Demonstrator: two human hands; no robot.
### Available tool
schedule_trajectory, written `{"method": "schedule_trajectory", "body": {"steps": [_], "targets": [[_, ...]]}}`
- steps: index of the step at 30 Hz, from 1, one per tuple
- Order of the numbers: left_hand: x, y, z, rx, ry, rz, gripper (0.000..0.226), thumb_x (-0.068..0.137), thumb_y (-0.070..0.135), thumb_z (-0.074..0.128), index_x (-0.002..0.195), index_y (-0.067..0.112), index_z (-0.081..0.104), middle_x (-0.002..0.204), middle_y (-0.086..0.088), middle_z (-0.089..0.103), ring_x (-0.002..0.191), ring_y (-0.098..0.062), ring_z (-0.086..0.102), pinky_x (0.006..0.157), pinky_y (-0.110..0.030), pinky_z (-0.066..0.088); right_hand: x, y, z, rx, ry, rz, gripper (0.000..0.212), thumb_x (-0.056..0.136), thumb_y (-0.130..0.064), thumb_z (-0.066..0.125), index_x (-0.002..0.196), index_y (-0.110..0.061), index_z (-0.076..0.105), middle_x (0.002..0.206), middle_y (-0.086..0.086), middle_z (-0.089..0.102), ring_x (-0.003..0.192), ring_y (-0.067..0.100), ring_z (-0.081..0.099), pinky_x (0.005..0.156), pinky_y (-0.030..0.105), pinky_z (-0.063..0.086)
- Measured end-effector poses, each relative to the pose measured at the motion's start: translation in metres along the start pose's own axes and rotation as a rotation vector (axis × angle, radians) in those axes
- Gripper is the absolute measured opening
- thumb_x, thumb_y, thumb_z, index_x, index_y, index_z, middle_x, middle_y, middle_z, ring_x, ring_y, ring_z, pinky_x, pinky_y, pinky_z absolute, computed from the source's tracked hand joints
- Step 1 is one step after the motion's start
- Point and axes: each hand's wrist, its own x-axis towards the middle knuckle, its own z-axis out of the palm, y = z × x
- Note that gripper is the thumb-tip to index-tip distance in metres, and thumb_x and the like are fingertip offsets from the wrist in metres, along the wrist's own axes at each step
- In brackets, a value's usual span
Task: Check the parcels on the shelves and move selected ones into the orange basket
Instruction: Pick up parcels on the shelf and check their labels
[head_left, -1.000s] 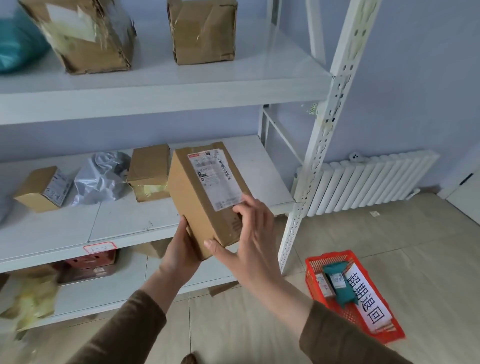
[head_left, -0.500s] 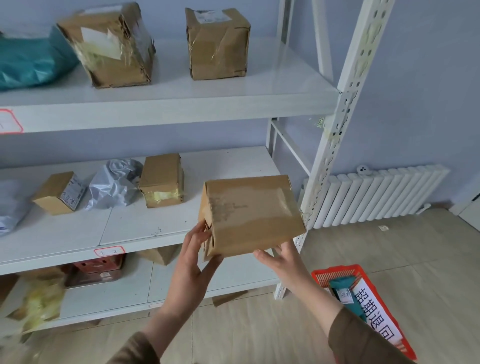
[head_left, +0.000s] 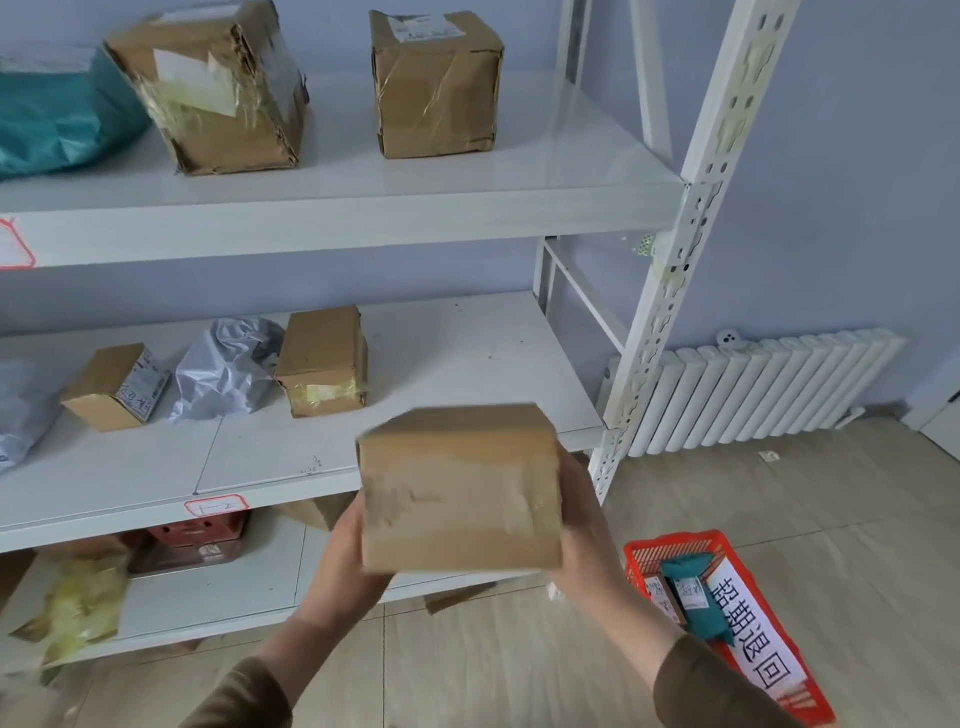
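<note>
- Now both hands hold one brown cardboard box (head_left: 460, 488) in the air, in front of the middle shelf (head_left: 260, 462) and above the floor; the box is a little blurred.
- The left hand (head_left: 345, 561) grips the left side of the box, and the right hand (head_left: 584, 525) grips the right side; most fingers are hidden behind the box, so I cannot tell how they lie.
- The orange basket (head_left: 675, 545) stands on the floor at the lower right, well apart from the box; inside it lie a teal parcel (head_left: 693, 597) and a white sign (head_left: 753, 634) with black characters.
- On the middle shelf rest a small box with a label (head_left: 117, 387), a grey plastic bag (head_left: 228, 371) and another taped box (head_left: 322, 361); the bag touches the taped box.
- On the top shelf (head_left: 363, 208) stand a torn box (head_left: 213, 88) and a taped cube box (head_left: 436, 83), near each other but apart; a teal bag (head_left: 57, 119) lies at the left edge.
- A white radiator (head_left: 753, 384) stands at the wall behind the shelf post.
</note>
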Motion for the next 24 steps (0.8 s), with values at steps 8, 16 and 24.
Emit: {"method": "schedule_trajectory", "body": {"steps": [8, 16, 24], "targets": [[0.037, -0.02, -0.008, -0.66, -0.042, -0.389, 0.056, 0.096, 0.053, 0.056, 0.144, 0.022, 0.055, 0.143, 0.004, 0.064, 0.141, -0.019, 0.051, 0.115, -0.043, 0.04, 0.008, -0.001, 0.002, 0.224, -0.071, -0.024, 0.058, 0.097, -0.066, 0.046, 0.141, -0.029, 0.056, 0.164, -0.027, 0.021, 0.152, -0.003, 0.022, 0.112, 0.007, 0.029], [0.061, -0.042, 0.01, -0.754, -0.127, -0.558, 0.061, 0.103, 0.064, 0.039, 0.153, 0.03, 0.047, 0.154, -0.003, 0.055, 0.143, -0.029, 0.05, 0.122, -0.058, 0.029, 0.022, -0.002, 0.013, 0.646, -0.107, 0.335, 0.082, 0.09, -0.05, 0.063, 0.153, -0.063, 0.011, 0.163, -0.03, 0.024, 0.143, -0.009, 0.037, 0.115, 0.025, 0.036], [0.1, -0.053, 0.034, -0.661, -0.023, -0.592, 0.077, 0.088, 0.062, 0.068, 0.152, 0.037, 0.033, 0.142, -0.005, 0.059, 0.129, -0.028, 0.059, 0.107, -0.057, 0.049, 0.066, 0.027, 0.031, 1.093, -0.127, 0.788, 0.05, 0.098, -0.053, 0.058, 0.142, -0.028, 0.058, 0.133, 0.007, 0.07, 0.129, 0.025, 0.063, 0.106, 0.054, 0.052]]}}
